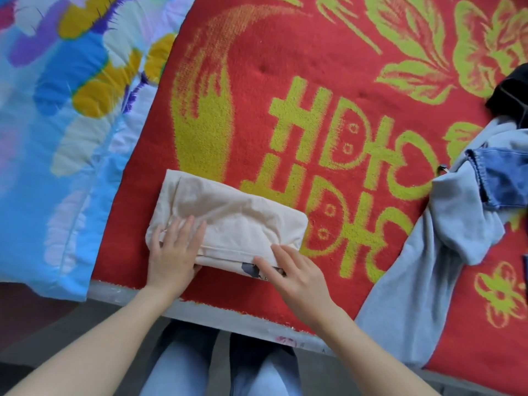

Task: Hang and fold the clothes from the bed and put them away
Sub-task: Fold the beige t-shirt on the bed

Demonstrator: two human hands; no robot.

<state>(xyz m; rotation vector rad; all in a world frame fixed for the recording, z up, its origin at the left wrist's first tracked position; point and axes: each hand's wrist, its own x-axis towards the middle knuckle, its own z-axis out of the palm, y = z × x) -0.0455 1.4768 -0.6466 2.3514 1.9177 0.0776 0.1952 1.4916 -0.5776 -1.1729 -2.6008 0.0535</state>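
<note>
The person's 2 forearms [85, 338] are bare from the lower frame edge up to the wrists. The left hand [171, 252] and right hand [297, 270] are bare too. Below them, the 2 legs wear light blue denim jeans [177, 367], which look darker where the fabric lies in shadow near the top.

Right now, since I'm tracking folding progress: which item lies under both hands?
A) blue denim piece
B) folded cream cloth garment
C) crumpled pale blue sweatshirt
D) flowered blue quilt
B: the left hand and right hand both rest flat on the folded cream cloth garment, which lies on the red patterned blanket.
</note>
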